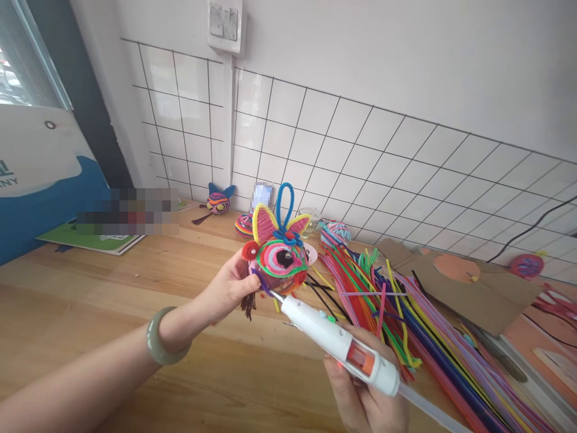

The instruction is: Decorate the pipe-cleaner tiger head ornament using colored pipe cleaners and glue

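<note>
My left hand (234,279) grips a colourful pipe-cleaner ornament (277,260) by its lower left side. The ornament has yellow-edged pink ears, a blue loop on top, a black eye and a dark tassel below. Near my left thumb a purple pipe-cleaner piece (261,282) lies along its lower edge. In my right hand (367,391) is a white glue gun (331,337), its metal tip at the purple piece; whether they touch I cannot tell. A clear glue stick (428,406) sticks out of its back end. The ornament's far side is hidden.
Bundles of coloured pipe cleaners (419,337) spread over the right of the wooden table (180,379). Brown cardboard (469,288) lies beyond them. A blue-eared ornament (219,199) stands at the back by the wire grid (324,138). A green board (97,237) lies at left.
</note>
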Demonstrator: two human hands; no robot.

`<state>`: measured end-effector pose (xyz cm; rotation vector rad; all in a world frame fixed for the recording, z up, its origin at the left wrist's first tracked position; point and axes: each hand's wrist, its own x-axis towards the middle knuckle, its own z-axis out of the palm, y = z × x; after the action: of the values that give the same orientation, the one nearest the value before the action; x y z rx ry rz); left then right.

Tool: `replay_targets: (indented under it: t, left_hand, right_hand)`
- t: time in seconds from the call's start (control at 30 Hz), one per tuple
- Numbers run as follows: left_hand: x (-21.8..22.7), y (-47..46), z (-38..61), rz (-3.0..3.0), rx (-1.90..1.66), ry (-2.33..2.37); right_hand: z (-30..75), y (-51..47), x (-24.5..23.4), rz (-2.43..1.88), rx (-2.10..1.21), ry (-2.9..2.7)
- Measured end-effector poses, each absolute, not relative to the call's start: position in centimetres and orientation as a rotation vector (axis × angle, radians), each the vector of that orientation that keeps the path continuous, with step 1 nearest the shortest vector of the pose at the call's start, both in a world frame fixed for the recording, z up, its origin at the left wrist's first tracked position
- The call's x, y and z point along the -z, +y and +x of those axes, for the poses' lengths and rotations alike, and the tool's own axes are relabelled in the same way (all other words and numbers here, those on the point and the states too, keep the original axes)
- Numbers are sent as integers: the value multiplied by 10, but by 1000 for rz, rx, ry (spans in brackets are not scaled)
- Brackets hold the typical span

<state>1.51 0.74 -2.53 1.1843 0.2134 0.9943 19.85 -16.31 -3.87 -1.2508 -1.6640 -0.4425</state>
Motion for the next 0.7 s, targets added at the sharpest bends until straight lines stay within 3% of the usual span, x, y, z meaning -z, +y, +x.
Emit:
replay_targets:
  t: [0.27, 0.7]
  left_hand:
    - [35, 11, 15, 1215, -998, 199]
    - [28, 12, 12, 1146, -979, 242]
  right_hand:
    - [189, -156, 28, -1025, -573, -1204]
    - [209, -133, 28, -901, -1156, -989]
